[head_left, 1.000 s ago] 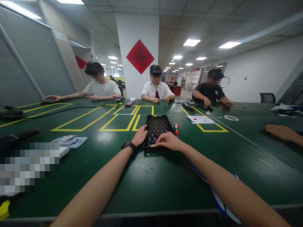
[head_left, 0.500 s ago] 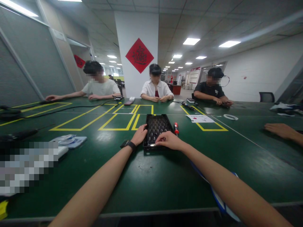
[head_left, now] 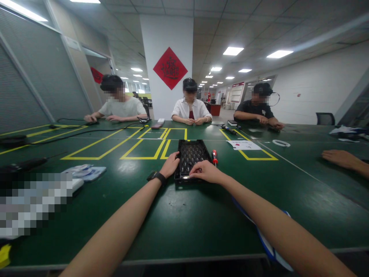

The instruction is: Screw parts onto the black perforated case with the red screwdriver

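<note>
A shallow black tray point(head_left: 181, 180) sits on the green table in front of me, with several small shiny metal pieces point(head_left: 190, 157) spread over its inside. My left hand point(head_left: 170, 164) holds the tray's left wall, fingers closed around the edge. At the near end, the fingertips of my right hand point(head_left: 205, 171) are pinched together. Whatever is between them is too small or hidden to make out. A small bright strip point(head_left: 186, 177) shows by those fingertips. Just right of the tray lies a screwdriver point(head_left: 215, 157) with a red and black handle.
On the left are a power drill point(head_left: 21, 168), a blue-and-white packet point(head_left: 85, 172) and a blurred-out white object point(head_left: 31, 207). To the right lie a paper sheet point(head_left: 243, 145) and a white ring point(head_left: 281, 143). Another person's hand point(head_left: 340, 159) rests far right; several people sit around the table.
My hands and the tray stay nearly in place, my right fingertips still at the near end. Across the table, the left person's outstretched hand has drawn inward.
</note>
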Available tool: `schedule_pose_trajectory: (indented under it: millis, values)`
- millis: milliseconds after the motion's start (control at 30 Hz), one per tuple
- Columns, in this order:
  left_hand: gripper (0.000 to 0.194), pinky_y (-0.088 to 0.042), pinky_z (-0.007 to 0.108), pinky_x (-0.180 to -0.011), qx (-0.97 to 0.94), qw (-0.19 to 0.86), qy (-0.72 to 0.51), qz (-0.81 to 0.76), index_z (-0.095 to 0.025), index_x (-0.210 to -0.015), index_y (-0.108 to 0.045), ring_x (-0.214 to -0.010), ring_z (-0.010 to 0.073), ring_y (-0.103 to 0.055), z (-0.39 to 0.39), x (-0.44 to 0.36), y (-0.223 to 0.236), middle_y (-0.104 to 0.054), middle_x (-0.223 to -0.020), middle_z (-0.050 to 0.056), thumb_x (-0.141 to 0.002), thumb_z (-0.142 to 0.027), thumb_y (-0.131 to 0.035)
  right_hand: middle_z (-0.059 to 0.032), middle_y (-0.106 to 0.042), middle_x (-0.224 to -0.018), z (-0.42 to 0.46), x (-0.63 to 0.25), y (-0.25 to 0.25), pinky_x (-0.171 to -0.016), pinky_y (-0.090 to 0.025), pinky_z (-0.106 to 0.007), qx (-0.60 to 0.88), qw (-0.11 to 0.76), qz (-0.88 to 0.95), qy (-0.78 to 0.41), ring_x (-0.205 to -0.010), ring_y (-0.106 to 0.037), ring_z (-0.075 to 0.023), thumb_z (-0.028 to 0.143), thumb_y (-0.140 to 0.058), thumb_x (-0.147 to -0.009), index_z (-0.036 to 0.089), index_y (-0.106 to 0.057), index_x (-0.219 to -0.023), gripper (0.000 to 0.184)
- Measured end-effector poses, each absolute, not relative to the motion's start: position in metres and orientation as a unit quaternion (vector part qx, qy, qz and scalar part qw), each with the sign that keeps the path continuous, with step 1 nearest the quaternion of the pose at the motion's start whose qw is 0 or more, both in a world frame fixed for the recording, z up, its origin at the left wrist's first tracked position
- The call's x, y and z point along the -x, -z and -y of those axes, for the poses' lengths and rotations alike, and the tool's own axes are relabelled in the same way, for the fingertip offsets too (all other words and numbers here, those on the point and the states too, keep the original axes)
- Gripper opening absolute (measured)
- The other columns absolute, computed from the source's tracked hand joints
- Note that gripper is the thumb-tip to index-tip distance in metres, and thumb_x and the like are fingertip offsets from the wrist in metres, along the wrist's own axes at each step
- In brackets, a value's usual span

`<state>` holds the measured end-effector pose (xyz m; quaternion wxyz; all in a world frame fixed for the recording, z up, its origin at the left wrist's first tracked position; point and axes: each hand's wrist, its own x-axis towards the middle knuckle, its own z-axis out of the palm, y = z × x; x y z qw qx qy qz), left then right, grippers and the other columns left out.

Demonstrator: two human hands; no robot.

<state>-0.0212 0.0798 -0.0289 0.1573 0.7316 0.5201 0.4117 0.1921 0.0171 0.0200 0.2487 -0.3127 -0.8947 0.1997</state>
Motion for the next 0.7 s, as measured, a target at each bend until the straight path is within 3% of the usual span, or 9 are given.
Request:
schedule_pose_trajectory:
  millis: [700]
  values:
    - [0.049,-0.027,0.035,-0.105,-0.727,0.166,-0.411,-0.525,-0.007,-0.123,-0.044,-0.120,0.0201,-0.041,-0.0720,0.0185,0.0224,-0.046,-0.128,0.013,-0.076,-0.018,-0.034,-0.0033,-0.068,-0.073,-0.0163,-0.1917,-0.0207,-0.062,-0.038,-0.022,0.328,0.244,0.891,-0.196,-0.065,-0.055,-0.0115,0.037,-0.062,-0.072,0.018,-0.071,-0.083,0.024]
